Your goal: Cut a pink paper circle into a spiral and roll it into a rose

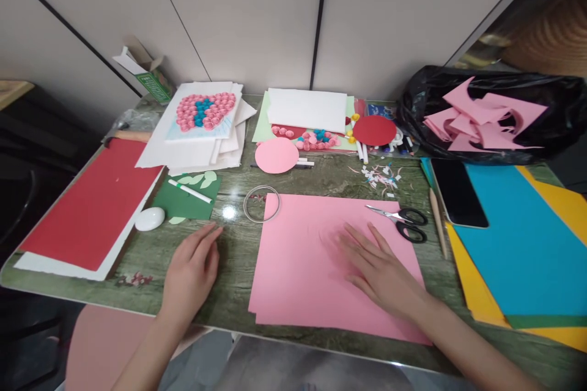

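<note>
My right hand (pixel 373 266) lies over a sheet of pink paper (pixel 298 275), its fingers spread and holding nothing; the sheet appears to be stacked on another. Scissors with black handles (pixel 398 215) rest on the paper's upper right corner, beyond my fingertips. A thin round ring (pixel 247 211) overlaps the upper left corner. On the bare table left of the paper rests my left hand (pixel 190 269), fingers loosely bent with nothing in them. Nearest to it are a white oval object (pixel 150 219) and a green sheet (pixel 202 207) carrying pale leaf cutouts and a marker (pixel 190 192).
Red paper (pixel 94 208) lies at left. Behind are a picture of pink and blue paper balls (pixel 206 113), a pink circle (pixel 276 155), a red circle (pixel 375 130) and paper scraps (pixel 383 178). At right are a black bag of pink offcuts (pixel 490 116), a phone (pixel 460 192) and blue paper (pixel 523 244).
</note>
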### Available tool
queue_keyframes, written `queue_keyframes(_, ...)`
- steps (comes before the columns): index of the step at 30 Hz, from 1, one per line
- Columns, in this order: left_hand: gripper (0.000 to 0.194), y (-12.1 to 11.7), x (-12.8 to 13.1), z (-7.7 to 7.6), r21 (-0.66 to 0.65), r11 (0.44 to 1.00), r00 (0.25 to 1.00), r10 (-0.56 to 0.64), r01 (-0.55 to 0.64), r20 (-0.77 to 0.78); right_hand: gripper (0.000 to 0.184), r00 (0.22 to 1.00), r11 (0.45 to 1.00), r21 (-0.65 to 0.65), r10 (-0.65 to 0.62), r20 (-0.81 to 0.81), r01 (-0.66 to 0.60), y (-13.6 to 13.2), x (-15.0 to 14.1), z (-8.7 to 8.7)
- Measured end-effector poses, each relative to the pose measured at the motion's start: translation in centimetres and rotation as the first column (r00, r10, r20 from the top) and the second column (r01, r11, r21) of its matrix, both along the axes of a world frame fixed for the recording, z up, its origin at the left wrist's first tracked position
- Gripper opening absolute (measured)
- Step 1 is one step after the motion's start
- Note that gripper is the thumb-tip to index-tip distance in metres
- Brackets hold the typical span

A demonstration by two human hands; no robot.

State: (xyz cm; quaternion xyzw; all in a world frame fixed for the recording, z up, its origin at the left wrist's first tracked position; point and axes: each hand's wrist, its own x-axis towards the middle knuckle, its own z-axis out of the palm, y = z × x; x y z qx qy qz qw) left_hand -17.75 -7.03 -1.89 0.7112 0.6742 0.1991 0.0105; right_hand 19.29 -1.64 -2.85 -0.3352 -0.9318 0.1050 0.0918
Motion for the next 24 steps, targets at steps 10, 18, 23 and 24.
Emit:
queue_keyframes(10, 0.027, 4.4, 3.5, 0.6, -0.074, 0.975, 0.976, -0.215, 0.212, -0.045, 0.060, 0.964, 0.982, -0.014, -0.186, -0.191, 0.187, 0.6, -0.4, 0.8)
queue_keyframes(18, 0.014, 7.3, 6.2, 1.8, -0.209, 0.942, 0.965, -0.246, 0.261, 0.093, 0.054, 0.925, 0.967, -0.082, -0.255, -0.281, 0.241, 1.5, -1.7, 1.9)
queue_keyframes(23, 0.012, 7.4, 9.4, 4.2, -0.150, 0.889, 0.730, -0.247, 0.432, 0.638, 0.037, 0.855, 0.912, -0.311, -0.373, -0.361, 0.267, 2.0, -3.7, 3.5)
queue_keyframes(24, 0.012, 7.4, 10.1, 4.2, -0.128, 0.880, 0.680, -0.253, 0.457, 0.688, 0.036, 0.834, 0.898, -0.354, -0.396, -0.385, 0.263, 2.0, -4.1, 3.7)
